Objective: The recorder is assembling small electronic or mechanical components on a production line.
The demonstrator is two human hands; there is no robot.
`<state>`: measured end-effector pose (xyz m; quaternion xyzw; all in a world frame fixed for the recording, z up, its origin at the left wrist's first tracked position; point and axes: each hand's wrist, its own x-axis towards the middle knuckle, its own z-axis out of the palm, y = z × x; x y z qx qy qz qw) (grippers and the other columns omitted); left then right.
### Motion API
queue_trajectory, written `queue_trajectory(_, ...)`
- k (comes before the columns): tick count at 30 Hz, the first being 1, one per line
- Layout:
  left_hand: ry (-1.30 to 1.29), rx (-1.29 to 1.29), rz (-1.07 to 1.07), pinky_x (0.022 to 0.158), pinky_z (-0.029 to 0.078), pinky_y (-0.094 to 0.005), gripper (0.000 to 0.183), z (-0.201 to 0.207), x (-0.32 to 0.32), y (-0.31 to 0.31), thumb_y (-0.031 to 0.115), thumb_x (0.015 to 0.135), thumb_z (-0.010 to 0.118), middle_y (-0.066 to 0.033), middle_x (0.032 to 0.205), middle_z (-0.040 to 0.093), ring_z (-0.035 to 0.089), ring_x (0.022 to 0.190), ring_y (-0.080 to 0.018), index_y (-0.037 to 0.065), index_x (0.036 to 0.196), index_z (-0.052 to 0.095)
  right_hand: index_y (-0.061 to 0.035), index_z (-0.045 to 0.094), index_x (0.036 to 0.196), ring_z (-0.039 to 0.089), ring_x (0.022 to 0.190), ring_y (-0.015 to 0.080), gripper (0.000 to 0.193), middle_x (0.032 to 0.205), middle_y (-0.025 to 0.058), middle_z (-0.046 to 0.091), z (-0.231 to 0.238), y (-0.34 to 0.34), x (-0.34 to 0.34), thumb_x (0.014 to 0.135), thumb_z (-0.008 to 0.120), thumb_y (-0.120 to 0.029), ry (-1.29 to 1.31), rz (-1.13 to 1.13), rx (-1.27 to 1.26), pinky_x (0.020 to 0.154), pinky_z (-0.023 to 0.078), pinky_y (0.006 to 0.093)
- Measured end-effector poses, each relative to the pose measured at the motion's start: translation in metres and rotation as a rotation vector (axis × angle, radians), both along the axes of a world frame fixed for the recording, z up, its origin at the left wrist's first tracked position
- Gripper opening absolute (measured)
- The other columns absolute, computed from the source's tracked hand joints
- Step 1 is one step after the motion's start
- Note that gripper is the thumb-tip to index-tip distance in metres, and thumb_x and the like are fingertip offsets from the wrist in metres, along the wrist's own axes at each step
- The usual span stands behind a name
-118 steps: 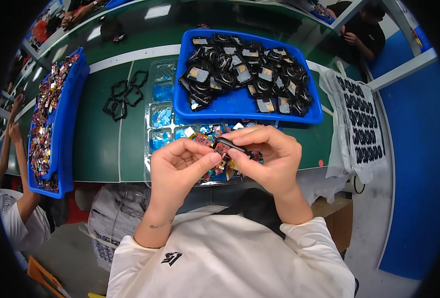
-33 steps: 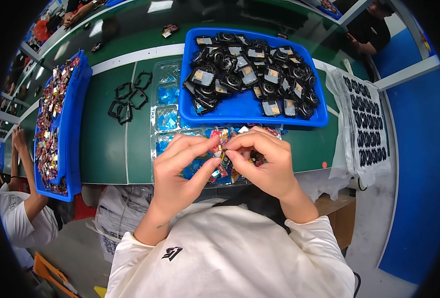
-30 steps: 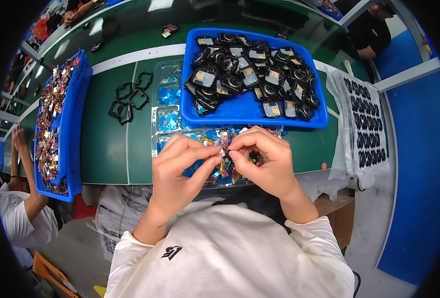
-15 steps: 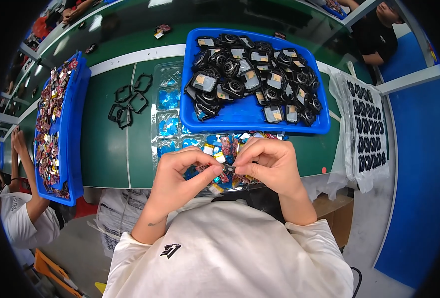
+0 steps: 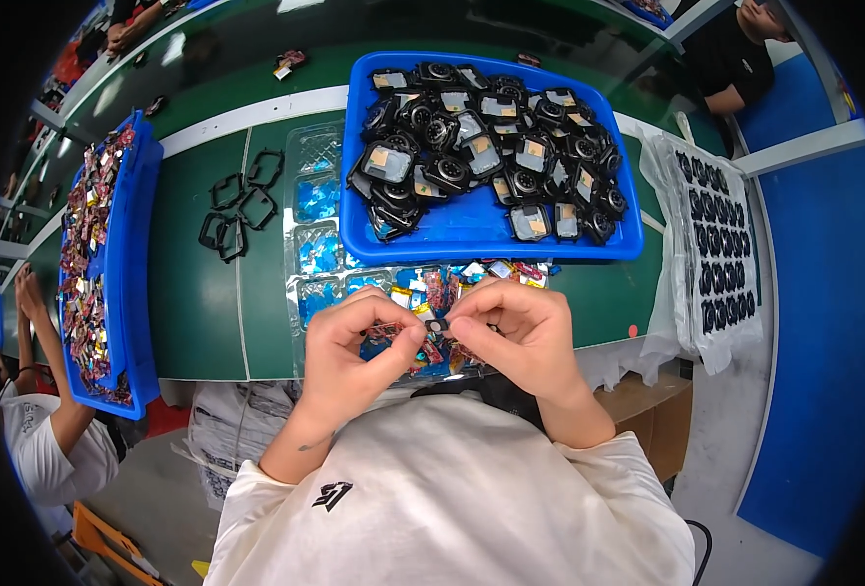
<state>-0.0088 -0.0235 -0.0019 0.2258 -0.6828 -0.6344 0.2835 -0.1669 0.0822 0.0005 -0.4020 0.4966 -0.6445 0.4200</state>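
Note:
A small black part with a pale round disc (image 5: 436, 326) sits between my fingertips at the front edge of the bench. My left hand (image 5: 354, 344) pinches its left end between thumb and forefinger. My right hand (image 5: 520, 330) is closed in a pinch at its right end, and the fingers hide exactly how they grip. Just behind and below the hands lies a pile of small red circuit boards with yellow-and-silver battery cells (image 5: 436, 289). The pile rests in a clear plastic tray (image 5: 298, 210), whose other pockets hold blue film pieces (image 5: 319, 248).
A blue bin (image 5: 491, 252) of black watch housings (image 5: 449, 172) stands beyond my hands. Left are loose black frames (image 5: 256, 207) and a blue bin (image 5: 137, 293) of circuit boards. White-wrapped trays (image 5: 716, 244) of black parts lie right. Other people work at the left and far right.
My hands have parted slightly, and the small black part with its pale disc now shows more clearly between them. The whole view has shifted a little.

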Motion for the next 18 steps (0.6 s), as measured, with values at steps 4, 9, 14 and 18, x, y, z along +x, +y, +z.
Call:
queue_trajectory(4,0.036,0.076,0.011,0.064,0.042,-0.0226,0.004,-0.0033,-0.0009,0.0018,-0.002,0.077,0.066,-0.0053,0.077,0.062,0.055,0.070,-0.0111,-0.003,0.080,0.065,0.0050,0.061,0.090,0.057,0.070,0.0068,0.010,0.083,0.0049,0.061,-0.0044,0.0009,0.0010,0.082,0.065,0.002,-0.118,0.089,0.005,0.061,0.048,0.0206)
queue_trajectory(9,0.023,0.106,0.003,0.063,0.042,-0.0227,0.006,-0.0038,-0.0010,0.0024,-0.002,0.076,0.067,-0.0057,0.076,0.062,0.054,0.070,-0.0112,-0.003,0.082,0.065,0.0038,0.060,0.086,0.056,0.068,0.0060,0.006,0.082,0.0035,0.061,-0.0013,0.0011,0.0056,0.082,0.064,0.001,-0.160,0.080,0.074,0.059,0.047,0.0203)
queue_trajectory(14,-0.010,-0.014,0.017,0.062,0.042,-0.0228,0.005,-0.0056,0.0007,-0.0001,-0.002,0.077,0.066,-0.0057,0.077,0.062,0.054,0.070,-0.0109,-0.004,0.082,0.065,0.0035,0.058,0.091,0.055,0.069,0.0051,0.008,0.079,0.0009,0.058,0.0037,0.0003,0.0034,0.086,0.061,-0.002,-0.019,0.053,0.105,0.062,0.046,0.0197)
queue_trajectory(18,0.017,0.112,-0.018,0.063,0.043,-0.0229,0.005,-0.0032,-0.0035,-0.0002,-0.003,0.079,0.065,-0.0066,0.080,0.062,0.054,0.071,-0.0111,-0.004,0.083,0.064,0.0033,0.058,0.093,0.054,0.067,0.0043,0.008,0.077,0.0006,0.058,0.0017,-0.0018,0.0051,0.088,0.059,-0.003,-0.140,0.093,0.064,0.058,0.045,0.0196)
